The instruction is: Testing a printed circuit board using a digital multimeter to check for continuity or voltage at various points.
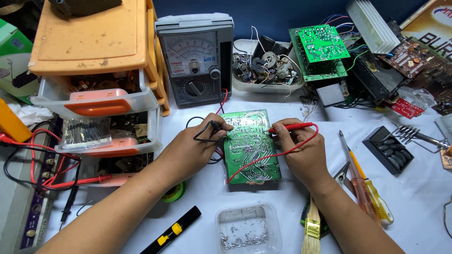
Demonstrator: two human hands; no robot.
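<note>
Pinching a black probe (214, 125), the left hand (197, 143) closes at one edge of the green circuit board (249, 146) lying on the white surface (419, 188); the right hand (301, 150) grips a red probe (288, 127) against it. Nearby, a clear tub (248, 229) holds metal scraps, and a white tray (268, 70) holds loose parts.

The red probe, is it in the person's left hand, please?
No, the red probe is pinched in the right hand over the green circuit board, while the left hand holds the black probe.
</note>
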